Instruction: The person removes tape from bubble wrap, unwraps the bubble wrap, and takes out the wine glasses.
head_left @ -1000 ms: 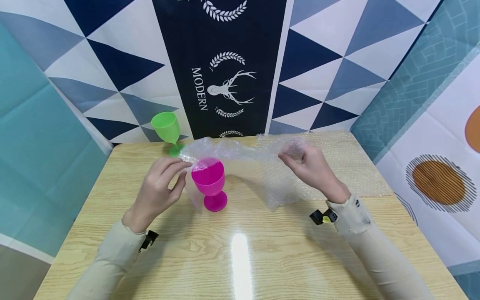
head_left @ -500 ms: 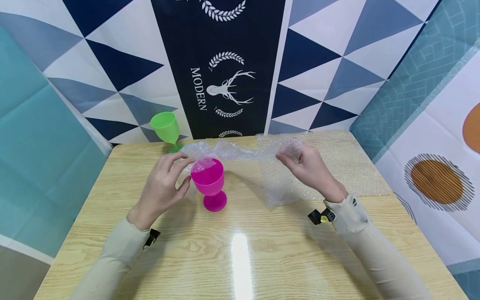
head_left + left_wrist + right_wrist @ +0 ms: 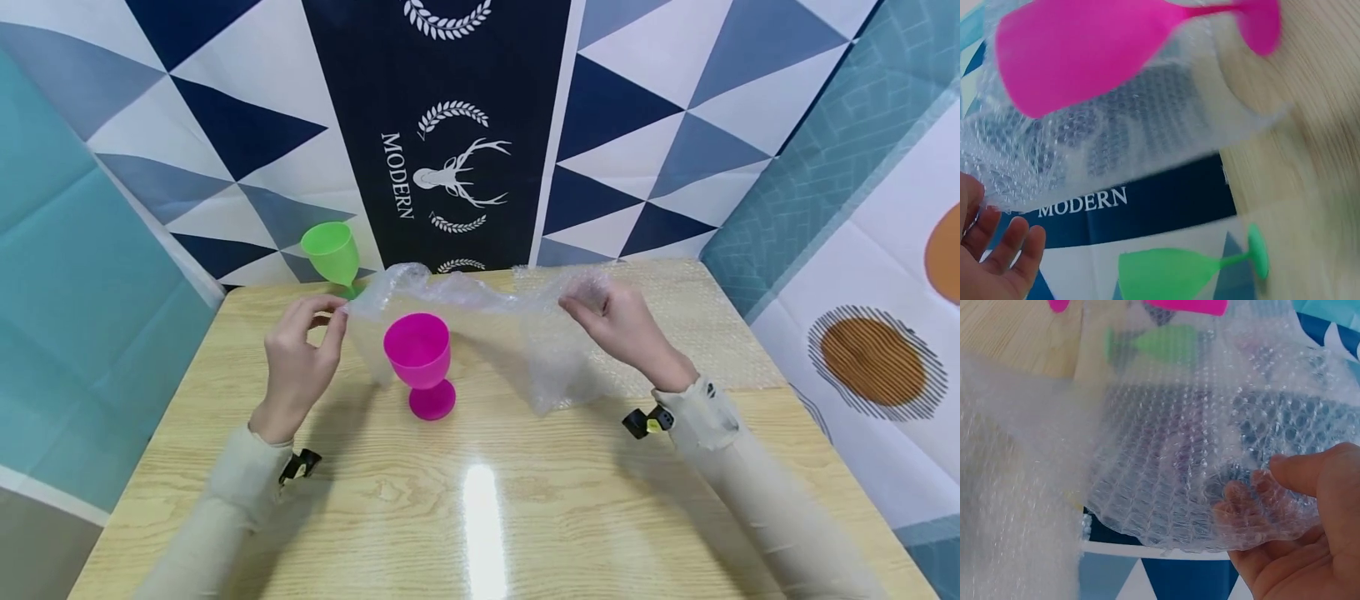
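A sheet of clear bubble wrap (image 3: 468, 293) is stretched between both hands, raised off the table behind a pink goblet (image 3: 417, 350). My left hand (image 3: 296, 362) pinches its left corner between thumb and fingers. At the other end, my right hand (image 3: 624, 329) grips the top edge; through the film in the right wrist view, fingers of the right hand (image 3: 1335, 519) show behind the wrap (image 3: 1154, 462). The goblet stands upright, touched by neither hand. Behind the left hand is a green goblet (image 3: 332, 252), its foot mostly hidden in the head view.
More bubble wrap (image 3: 690, 325) lies flat at the table's back right. The wooden table (image 3: 570, 508) ends at a patterned backdrop (image 3: 442, 83), with cloth panels at both sides. A light reflection shows on the tabletop near the front.
My left hand has moved left and slightly up, away from the pink goblet, drawing the wrap's left end off the goblet's rim. The right hand has barely moved.
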`<state>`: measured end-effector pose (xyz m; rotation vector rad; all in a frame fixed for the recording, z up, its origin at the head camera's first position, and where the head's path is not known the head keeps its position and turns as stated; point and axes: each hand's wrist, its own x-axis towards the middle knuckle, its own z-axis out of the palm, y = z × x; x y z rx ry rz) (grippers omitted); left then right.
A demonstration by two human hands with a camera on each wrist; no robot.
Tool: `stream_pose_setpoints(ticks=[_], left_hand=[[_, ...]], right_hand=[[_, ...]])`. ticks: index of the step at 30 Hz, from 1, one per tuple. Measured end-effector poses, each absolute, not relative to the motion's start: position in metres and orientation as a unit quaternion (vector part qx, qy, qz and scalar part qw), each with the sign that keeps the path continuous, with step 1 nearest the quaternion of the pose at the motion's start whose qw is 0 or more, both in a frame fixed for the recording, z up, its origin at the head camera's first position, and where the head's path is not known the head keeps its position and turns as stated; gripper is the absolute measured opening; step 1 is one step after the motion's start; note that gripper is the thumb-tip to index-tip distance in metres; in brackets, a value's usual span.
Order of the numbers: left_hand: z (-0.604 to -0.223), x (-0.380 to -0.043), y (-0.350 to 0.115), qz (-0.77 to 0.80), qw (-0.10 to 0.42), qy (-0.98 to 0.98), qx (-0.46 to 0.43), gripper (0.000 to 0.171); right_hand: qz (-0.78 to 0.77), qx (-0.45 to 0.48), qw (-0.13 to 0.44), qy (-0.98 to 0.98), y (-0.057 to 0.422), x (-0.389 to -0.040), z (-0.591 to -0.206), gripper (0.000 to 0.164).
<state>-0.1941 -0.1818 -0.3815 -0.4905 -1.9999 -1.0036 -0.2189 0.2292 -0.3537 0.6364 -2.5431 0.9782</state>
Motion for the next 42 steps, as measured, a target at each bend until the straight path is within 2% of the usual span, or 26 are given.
stream_pose_setpoints(ticks=[6,13,17,25,30,32,36,39,42], left_hand=[[-0.375,-0.199,-0.187,-0.480,0.374,-0.780,-0.145,0.014],[-0.376,-0.208,-0.195,-0.549,0.322,-0.766,-0.088,0.019],[-0.375,-0.208,-0.198,-0.586,0.296,-0.750,-0.083,0.022],[-0.369,-0.205,-0.198,-0.608,0.264,-0.746,-0.062,0.012],[-0.371,-0.206,-0.198,-0.638,0.248,-0.727,-0.050,0.017],[-0.373,-0.207,-0.198,-0.670,0.242,-0.700,-0.054,0.018],[-0.381,-0.208,-0.198,-0.726,0.229,-0.645,-0.063,0.018],[-0.386,-0.209,-0.197,-0.736,0.222,-0.636,-0.062,0.018],[-0.392,-0.209,-0.195,-0.732,0.203,-0.647,-0.063,0.018]], right_hand=[[0.388,0.198,0.176,-0.883,0.237,-0.230,-0.351,0.009],[0.462,0.170,0.140,-0.859,0.241,-0.240,-0.352,0.015],[0.484,0.151,0.117,-0.854,0.242,-0.244,-0.351,0.018],[0.516,0.128,0.096,-0.842,0.246,-0.249,-0.347,0.017],[0.541,0.125,0.094,-0.826,0.247,-0.253,-0.354,0.024],[0.546,0.120,0.074,-0.826,0.250,-0.256,-0.364,0.030],[0.536,0.109,-0.003,-0.837,0.259,-0.258,-0.388,0.040],[0.544,0.106,-0.042,-0.831,0.262,-0.256,-0.404,0.038],[0.552,0.096,-0.045,-0.827,0.262,-0.253,-0.414,0.036]])
